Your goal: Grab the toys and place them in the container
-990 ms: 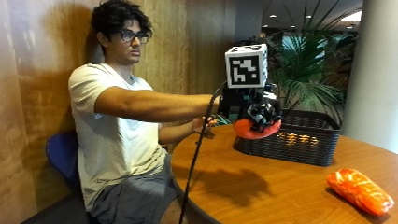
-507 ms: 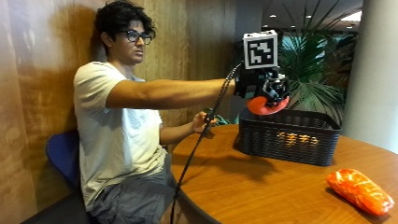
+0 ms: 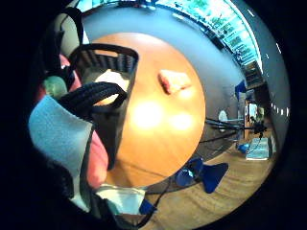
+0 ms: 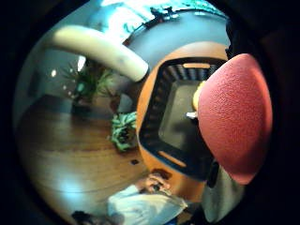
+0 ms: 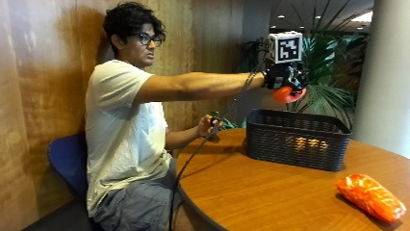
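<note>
Blue chair (image 5: pixel 64 161), potted palm (image 5: pixel 330 72), wood-panelled wall (image 5: pixel 38 72).

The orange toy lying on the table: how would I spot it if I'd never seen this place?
Find the round wooden table and the black basket on it. Beside the basket, apart from it, lies the orange toy, long, crinkly and bright, alone on bare wood.
</note>
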The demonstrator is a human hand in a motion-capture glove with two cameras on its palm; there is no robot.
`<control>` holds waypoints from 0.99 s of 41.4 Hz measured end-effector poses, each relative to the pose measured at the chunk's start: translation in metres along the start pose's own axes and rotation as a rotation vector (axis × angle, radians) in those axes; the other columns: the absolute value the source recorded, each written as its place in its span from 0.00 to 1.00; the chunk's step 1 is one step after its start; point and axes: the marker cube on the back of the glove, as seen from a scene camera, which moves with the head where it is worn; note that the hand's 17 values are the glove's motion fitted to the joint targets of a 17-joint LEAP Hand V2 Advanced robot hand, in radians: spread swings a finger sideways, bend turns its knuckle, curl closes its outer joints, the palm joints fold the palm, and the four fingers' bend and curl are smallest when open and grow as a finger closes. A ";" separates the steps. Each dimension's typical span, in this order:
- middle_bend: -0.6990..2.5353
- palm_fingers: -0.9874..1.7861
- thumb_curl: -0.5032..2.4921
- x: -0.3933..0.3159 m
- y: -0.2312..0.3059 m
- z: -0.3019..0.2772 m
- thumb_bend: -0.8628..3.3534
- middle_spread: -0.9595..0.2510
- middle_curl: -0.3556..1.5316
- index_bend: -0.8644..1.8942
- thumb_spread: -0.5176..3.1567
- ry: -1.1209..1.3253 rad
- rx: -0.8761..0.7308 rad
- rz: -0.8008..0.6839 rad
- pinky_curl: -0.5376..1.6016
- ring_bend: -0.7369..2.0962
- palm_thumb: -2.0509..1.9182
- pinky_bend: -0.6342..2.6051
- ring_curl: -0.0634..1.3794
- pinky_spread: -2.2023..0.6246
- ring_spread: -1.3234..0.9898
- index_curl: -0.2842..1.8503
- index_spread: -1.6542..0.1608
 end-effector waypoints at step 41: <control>0.41 0.45 0.64 -0.073 -0.028 0.047 0.28 0.38 0.81 0.55 0.26 0.040 -0.054 0.012 0.49 0.68 0.70 0.67 0.67 0.65 0.28 0.72 0.67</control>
